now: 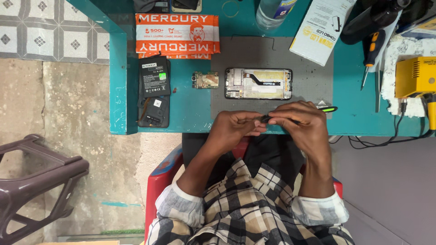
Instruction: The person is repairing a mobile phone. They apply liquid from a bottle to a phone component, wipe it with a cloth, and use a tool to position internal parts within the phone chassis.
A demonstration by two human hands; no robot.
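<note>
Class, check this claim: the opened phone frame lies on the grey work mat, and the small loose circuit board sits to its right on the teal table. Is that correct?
Not quite. In the head view the small loose circuit board sits to the left of the opened phone frame, not its right. The frame does lie on the grey work mat, the board on the teal table.

An orange and white flat packet (pixel 177 35) is lying at the tabletop's (pixel 354 109) far left. A white and yellow box (pixel 321 28) is sitting far right, tilted. A white label is showing on the black battery (pixel 155 75) below the packet.

opened phone (pixel 258 84) blocks path ahead.
</note>
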